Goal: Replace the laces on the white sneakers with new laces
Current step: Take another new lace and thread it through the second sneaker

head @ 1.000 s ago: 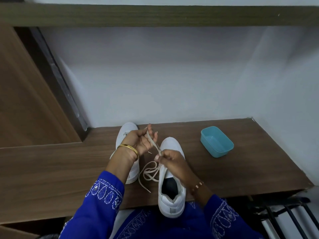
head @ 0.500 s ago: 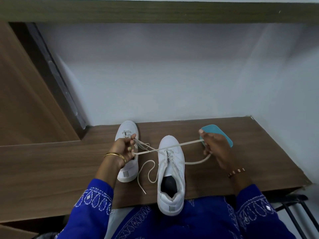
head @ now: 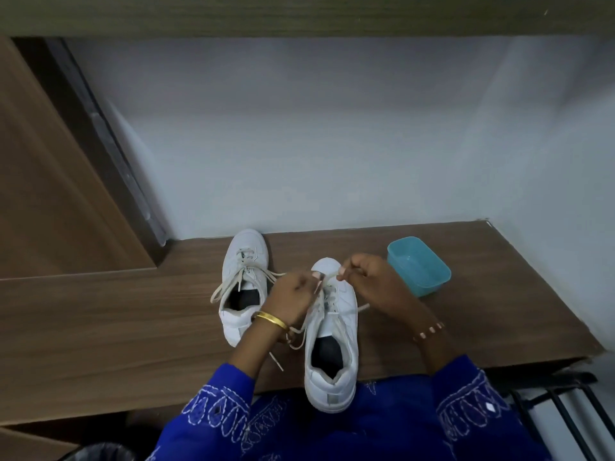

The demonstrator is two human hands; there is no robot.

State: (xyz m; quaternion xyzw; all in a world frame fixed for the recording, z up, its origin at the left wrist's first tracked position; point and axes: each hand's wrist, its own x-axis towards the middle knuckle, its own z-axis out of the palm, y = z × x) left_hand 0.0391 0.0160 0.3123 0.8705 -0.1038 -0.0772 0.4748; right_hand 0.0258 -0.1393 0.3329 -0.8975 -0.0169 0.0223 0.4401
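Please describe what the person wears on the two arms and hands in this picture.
Both arms have bright blue sleeves with white stitched patterns, the left sleeve and the right sleeve. The left hand has a plain gold bangle at the wrist. The right hand has a thin bracelet with small pale pieces at the wrist.

A pale grey-white wall (head: 332, 144) fills the middle of the view and bends into a corner on the right side. Below it stands a wooden desk (head: 116, 314) with brown grain, and its front edge runs across the lower part. On the left, a tall wooden panel (head: 43, 194) rises beside a dark vertical frame (head: 100, 134). A wooden shelf (head: 299, 15) crosses the top. At the lower right there is a black metal rack (head: 565, 414). The light is soft and dim.
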